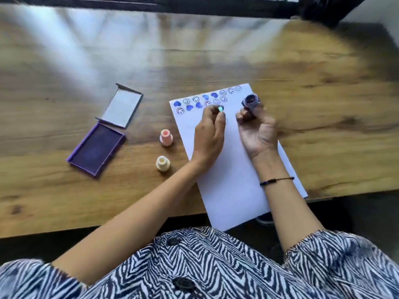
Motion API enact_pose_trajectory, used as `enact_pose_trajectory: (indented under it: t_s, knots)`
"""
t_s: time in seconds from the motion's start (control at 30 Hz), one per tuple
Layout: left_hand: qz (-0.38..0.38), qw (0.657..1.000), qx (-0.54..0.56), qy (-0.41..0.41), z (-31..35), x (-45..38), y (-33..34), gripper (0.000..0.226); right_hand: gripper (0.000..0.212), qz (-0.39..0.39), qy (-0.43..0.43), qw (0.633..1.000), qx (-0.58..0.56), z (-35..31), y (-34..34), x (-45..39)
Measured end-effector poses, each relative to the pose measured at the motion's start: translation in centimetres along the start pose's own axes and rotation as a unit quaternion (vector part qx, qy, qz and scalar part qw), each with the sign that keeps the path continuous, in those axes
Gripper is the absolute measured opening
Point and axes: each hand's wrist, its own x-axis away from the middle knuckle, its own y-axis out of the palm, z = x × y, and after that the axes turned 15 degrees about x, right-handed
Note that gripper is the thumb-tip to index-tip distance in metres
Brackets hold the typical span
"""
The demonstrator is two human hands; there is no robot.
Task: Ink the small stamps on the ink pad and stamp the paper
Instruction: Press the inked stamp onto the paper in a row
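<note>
Left hand (210, 128) pinched a teal stamp (220, 109) on the paper (233, 169); right hand (257, 128) gripped another stamp (251, 102), inked face upturned. Risk: smudging, overlapping prints, paper unsecured; ink pad (96, 148) lay open.

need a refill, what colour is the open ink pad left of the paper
Purple: the ink pad has a purple case and dark violet-blue inked surface, seen in the head view.
</note>
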Motion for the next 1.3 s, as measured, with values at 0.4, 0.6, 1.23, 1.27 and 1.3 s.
enact_pose_trajectory:
  t_s: [0.4, 0.6, 1.23, 1.27, 1.3]
  knots:
    - [-0.008, 0.999, -0.037, 0.022, -0.2, -0.2, 0.0, 0.024, 0.019, -0.037, -0.214, 0.574, 0.790, -4.3, 1.4, -6.7]
    - [-0.007, 0.999, -0.035, 0.027, -0.2, -0.2, 0.0, 0.025, 0.020, -0.044, -0.224, 0.522, 0.822, -4.5, 1.7, -6.4]
    - [-0.010, 0.999, -0.030, 0.031, -0.4, -0.3, -0.1, 0.024, 0.017, -0.038, -0.228, 0.424, 0.875, -3.1, 2.2, -6.3]
    - [-0.009, 0.999, -0.030, 0.031, -0.5, -0.3, -0.1, 0.024, 0.016, -0.035, -0.231, 0.414, 0.880, -3.0, 2.3, -6.4]
    - [-0.008, 0.999, -0.030, 0.030, -0.5, -0.3, -0.1, 0.024, 0.016, -0.032, -0.234, 0.405, 0.883, -2.8, 2.5, -6.5]
